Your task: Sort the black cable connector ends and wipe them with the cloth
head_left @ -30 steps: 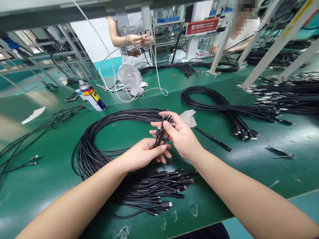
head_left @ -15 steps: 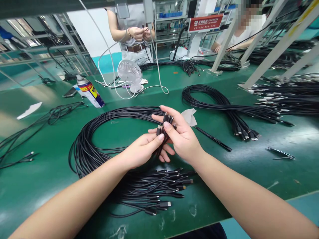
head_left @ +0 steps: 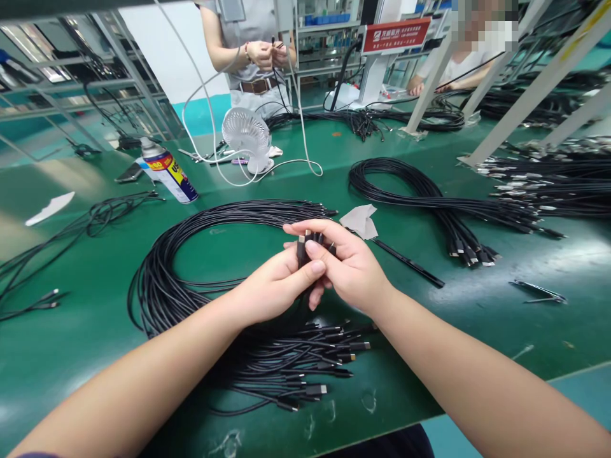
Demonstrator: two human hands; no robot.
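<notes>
Both hands meet above the green bench around a small bunch of black cable connectors (head_left: 301,249), their metal tips pointing up. My left hand (head_left: 277,280) is closed on the bunch from the left, its thumb across the front. From the right, my right hand (head_left: 346,264) curls over the same connectors with thumb and fingers. Parts of the bunch are hidden behind the fingers. Beneath and to the left lies a large loop of black cables (head_left: 157,273). More loose cable ends (head_left: 305,366) with plugs fan out on the bench below my hands.
A second cable coil (head_left: 396,184) lies at right, with tweezers (head_left: 539,292), a black pen-like stick (head_left: 408,262) and torn paper (head_left: 360,221). A spray can (head_left: 172,175) and small white fan (head_left: 248,137) stand behind. A co-worker's hands (head_left: 265,56) hold cables across the bench.
My right hand's fingers have closed further around the connectors and moved slightly down. Cable ends at the top of the loop now show behind them. The whole view has shifted slightly.
</notes>
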